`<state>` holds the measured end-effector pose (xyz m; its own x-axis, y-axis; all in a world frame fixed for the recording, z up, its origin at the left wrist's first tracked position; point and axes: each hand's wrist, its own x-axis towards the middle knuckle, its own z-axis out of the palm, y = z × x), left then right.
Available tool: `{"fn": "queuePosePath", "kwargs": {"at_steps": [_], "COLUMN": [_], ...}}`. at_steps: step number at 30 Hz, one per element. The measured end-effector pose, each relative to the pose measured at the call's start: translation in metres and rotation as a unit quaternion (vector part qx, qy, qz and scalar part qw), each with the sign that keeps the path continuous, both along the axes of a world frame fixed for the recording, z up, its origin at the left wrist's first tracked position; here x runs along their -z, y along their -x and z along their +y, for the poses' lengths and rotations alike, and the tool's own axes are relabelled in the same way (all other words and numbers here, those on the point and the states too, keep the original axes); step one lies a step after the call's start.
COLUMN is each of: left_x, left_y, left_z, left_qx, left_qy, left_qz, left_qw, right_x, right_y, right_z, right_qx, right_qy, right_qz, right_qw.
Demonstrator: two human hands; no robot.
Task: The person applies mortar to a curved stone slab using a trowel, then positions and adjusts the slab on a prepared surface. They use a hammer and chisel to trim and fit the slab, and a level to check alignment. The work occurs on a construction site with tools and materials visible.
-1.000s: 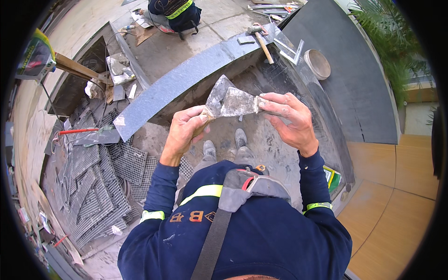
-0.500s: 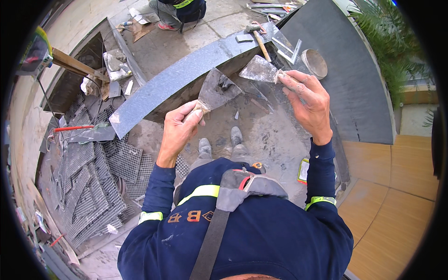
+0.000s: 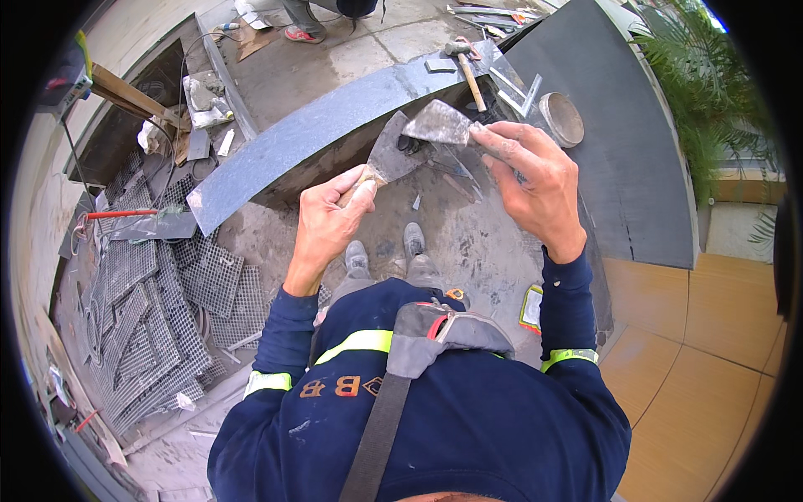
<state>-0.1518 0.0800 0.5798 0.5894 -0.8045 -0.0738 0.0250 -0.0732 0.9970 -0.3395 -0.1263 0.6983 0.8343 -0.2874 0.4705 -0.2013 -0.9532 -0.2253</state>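
Observation:
My left hand [image 3: 328, 219] grips the wooden handle of a wide putty knife [image 3: 393, 153], blade pointing up and away. My right hand [image 3: 533, 181] pinches a second flat metal scraper blade [image 3: 438, 124] by its edge, laid against the top of the first blade. Both are held in front of me above a dirty concrete floor [image 3: 468, 243], over my grey shoes [image 3: 385, 255]. My dark blue sleeves carry yellow reflective bands.
A long dark stone slab [image 3: 335, 125] runs behind the blades. On it lie a hammer [image 3: 467, 67], a metal square [image 3: 519, 84] and a round tin [image 3: 560, 119]. Grey mesh tile sheets [image 3: 159, 301] pile at the left. Another person's feet [image 3: 301, 29] stand at the top.
My hands parted with one blade each, then came back together; the right hand's blade now rests on the putty knife's tip, and both sit higher in view.

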Motion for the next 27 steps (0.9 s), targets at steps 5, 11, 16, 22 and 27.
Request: {"fn": "queuePosePath", "kwargs": {"at_steps": [5,11,16,22,27], "left_x": [0.011,0.018,0.029,0.011,0.005], "left_y": [-0.003,-0.001,-0.007,-0.021,-0.022], "left_z": [0.000,0.000,-0.004,-0.003,-0.008], "left_qx": [0.017,0.031,0.031,0.040,0.037], "left_qy": [-0.004,-0.013,0.005,0.002,-0.022], "left_qz": [0.030,0.075,0.038,0.055,0.065], "left_qw": [0.999,0.997,0.999,0.998,0.997], "right_x": [0.004,0.007,0.004,0.007,0.009], "right_y": [-0.005,-0.002,-0.008,-0.009,-0.013], "right_z": [-0.001,0.000,0.000,-0.006,-0.013], "right_qx": [-0.002,0.042,0.059,0.041,0.002], "right_qy": [-0.028,-0.091,-0.132,-0.100,-0.082], "right_qz": [0.035,0.110,0.104,0.102,0.013], "right_qw": [0.999,0.989,0.984,0.989,0.997]}}
